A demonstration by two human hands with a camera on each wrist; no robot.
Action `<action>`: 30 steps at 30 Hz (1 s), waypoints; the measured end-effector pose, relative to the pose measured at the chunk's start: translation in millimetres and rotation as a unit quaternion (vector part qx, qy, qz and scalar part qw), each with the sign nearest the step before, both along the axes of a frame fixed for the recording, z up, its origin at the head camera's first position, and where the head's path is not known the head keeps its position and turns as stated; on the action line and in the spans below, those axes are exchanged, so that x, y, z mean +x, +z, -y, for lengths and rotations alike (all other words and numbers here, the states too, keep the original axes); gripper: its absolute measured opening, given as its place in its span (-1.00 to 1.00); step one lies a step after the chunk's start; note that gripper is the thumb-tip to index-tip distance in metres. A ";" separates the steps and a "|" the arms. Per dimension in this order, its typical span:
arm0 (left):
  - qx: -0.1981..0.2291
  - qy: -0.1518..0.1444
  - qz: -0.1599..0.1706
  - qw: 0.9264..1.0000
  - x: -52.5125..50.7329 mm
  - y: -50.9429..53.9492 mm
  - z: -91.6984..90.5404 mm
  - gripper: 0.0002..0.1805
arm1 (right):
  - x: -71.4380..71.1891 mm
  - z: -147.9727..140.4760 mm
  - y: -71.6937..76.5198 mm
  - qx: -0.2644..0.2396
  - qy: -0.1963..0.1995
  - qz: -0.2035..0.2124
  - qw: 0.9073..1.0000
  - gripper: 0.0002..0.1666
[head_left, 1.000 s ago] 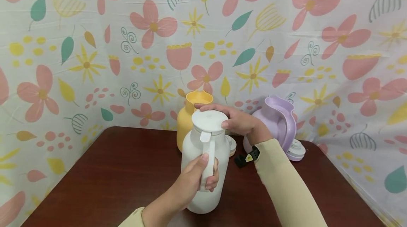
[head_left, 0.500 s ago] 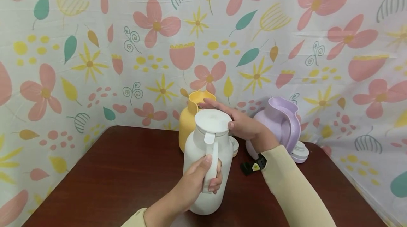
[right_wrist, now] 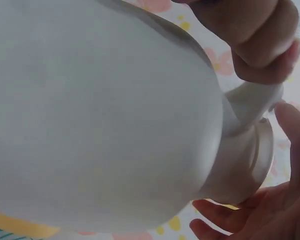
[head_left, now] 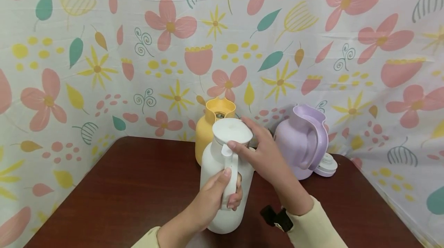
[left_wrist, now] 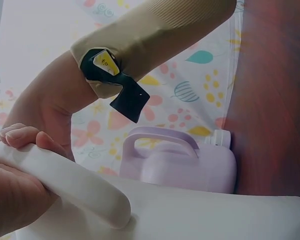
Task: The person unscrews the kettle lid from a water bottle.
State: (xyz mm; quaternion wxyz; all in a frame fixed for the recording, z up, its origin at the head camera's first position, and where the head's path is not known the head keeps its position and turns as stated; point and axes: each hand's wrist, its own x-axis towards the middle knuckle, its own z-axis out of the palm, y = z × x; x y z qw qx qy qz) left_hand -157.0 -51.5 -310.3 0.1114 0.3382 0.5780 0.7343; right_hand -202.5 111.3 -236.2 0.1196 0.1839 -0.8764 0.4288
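A white thermos jug (head_left: pixel 225 217) stands upright on the table, its round white lid (head_left: pixel 232 130) seated on top. Wrapped around the jug's handle (head_left: pixel 229 186) is my left hand (head_left: pixel 209 198), thumb on the near side. My right hand (head_left: pixel 261 153) grips the lid from the right, with its thumb at the near rim by the small lever (head_left: pixel 227 150) and its fingers around the far side. In the right wrist view, the right fingers (right_wrist: pixel 225 215) reach past the jug's neck (right_wrist: pixel 235 170). Both hands also show in the left wrist view, the left hand (left_wrist: pixel 20 190) on the handle.
Behind the white jug stands a yellow jug (head_left: pixel 204 134) without a lid. A lilac jug (head_left: pixel 295 144), also lidless, stands to the right, with a white lid (head_left: pixel 326 165) beside it. The dark wooden table (head_left: pixel 132 190) meets a flower-print cloth (head_left: pixel 104 97) at its back edge.
The right hand has turned from lying flat over the lid's right and far side to holding its rim, thumb now at the lever. The left hand keeps its hold on the handle.
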 end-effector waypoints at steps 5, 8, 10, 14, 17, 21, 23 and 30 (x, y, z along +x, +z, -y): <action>-0.003 -0.004 0.001 1.000 0.4 0.4 -0.7 -0.36 | -6.8 -1.4 -5.5 -0.047 -0.007 0.033 0.998 -0.15; -0.002 -0.002 -0.001 1.000 0.7 0.2 -0.4 -0.36 | -16.2 -6.0 -10.4 -0.082 0.024 0.044 0.995 -0.21; -0.001 -0.002 0.001 1.000 0.8 0.1 -0.3 -0.35 | -23.1 -10.3 -12.4 -0.097 0.061 0.053 0.992 -0.23; 0.000 -0.006 0.007 1.000 0.7 0.2 -0.2 -0.33 | -34.4 -19.4 -11.8 -0.114 0.153 0.074 0.979 -0.22; 0.001 -0.008 0.010 1.000 0.7 0.2 0.2 -0.33 | -42.1 -24.1 -11.5 -0.127 0.206 0.087 0.966 -0.20; 0.001 -0.008 0.009 1.000 0.5 0.7 0.1 -0.34 | -55.2 -29.4 -13.7 -0.139 0.264 0.087 0.950 -0.19; 0.000 -0.009 0.009 1.000 0.6 1.2 0.0 -0.34 | -62.6 -32.4 -14.3 -0.138 0.297 0.084 0.941 -0.17; -0.001 -0.011 0.016 1.000 1.6 2.2 0.1 -0.36 | -85.4 -39.5 -10.0 -0.118 0.408 0.108 0.899 -0.05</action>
